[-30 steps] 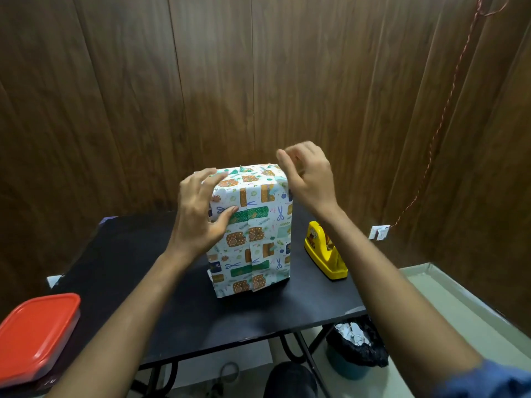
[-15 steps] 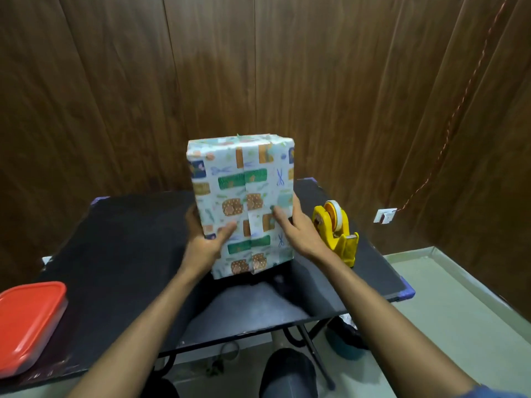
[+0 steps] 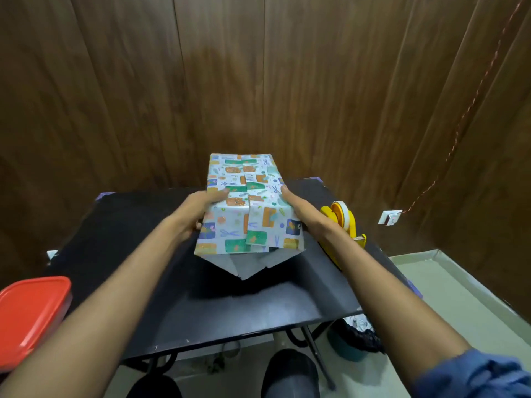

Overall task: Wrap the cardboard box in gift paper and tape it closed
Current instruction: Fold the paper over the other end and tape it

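Tipped over since the earlier frame, the wrapped box (image 3: 248,206) no longer stands upright but leans away, its open paper end with a pointed flap facing the person above the black table (image 3: 201,305). Left hand (image 3: 198,209) and right hand (image 3: 298,206) grasp its two sides. Just right stands a yellow tape dispenser (image 3: 343,222), before the wooden wall (image 3: 258,81).

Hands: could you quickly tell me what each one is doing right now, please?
Left hand: grips the box's left side.
Right hand: holds its right side.
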